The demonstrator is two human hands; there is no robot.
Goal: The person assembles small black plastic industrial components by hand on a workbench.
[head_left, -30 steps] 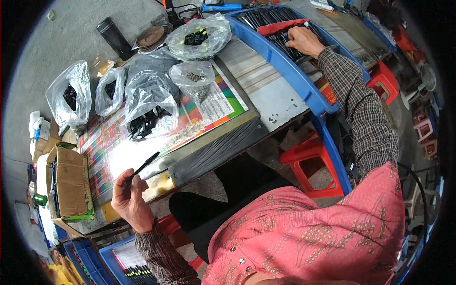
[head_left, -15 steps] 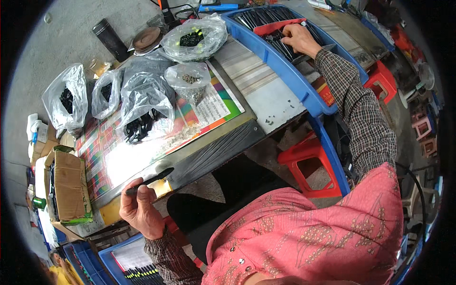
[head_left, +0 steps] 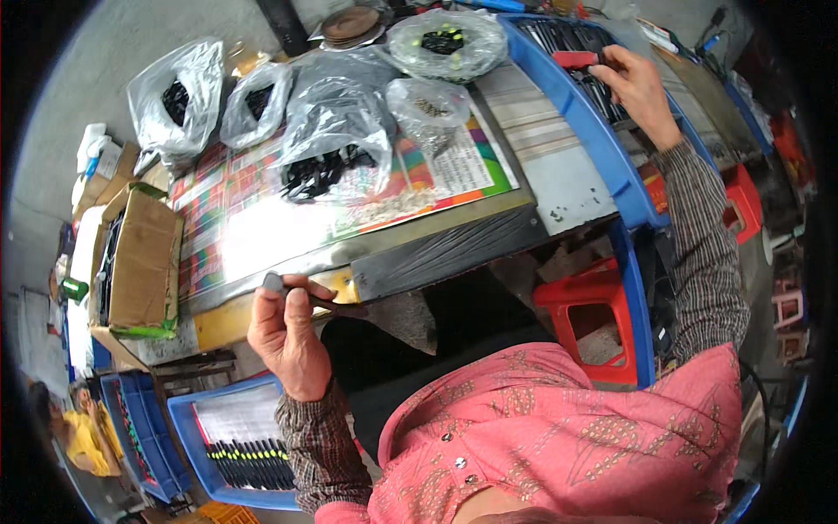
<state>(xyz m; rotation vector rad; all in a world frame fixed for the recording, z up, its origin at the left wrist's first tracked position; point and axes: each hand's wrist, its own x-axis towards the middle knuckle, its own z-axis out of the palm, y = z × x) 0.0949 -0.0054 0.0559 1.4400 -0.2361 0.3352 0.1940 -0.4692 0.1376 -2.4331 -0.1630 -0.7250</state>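
My left hand [head_left: 292, 345] pinches a slim black stick-like part [head_left: 327, 305] between thumb and fingers, just off the table's front edge. A grey rounded tip shows above the fingertips, but whether it belongs to that part is unclear. At the far right, my right hand [head_left: 642, 92] reaches over a long blue tray [head_left: 567, 131] of dark slender parts [head_left: 559, 35]. Its fingers are bent together beside a red strip [head_left: 573, 59] lying across the tray, and what they grip is hidden. Clear bags of small black pieces [head_left: 319, 175] stand open on the table.
A bag of tiny metallic bits [head_left: 428, 109] stands near a bag with black and yellow-green pieces [head_left: 445, 44]. A cardboard box [head_left: 144, 262] is at the left. Lower left, another blue tray [head_left: 188, 437] holds yellow-tipped black sticks. A red stool [head_left: 594, 310] sits below; a person in yellow [head_left: 87, 441] is farther off.
The whole view has shifted, so the table appears farther right and higher. My left hand has turned the black part so it points lower. My right hand has moved up to the red strip.
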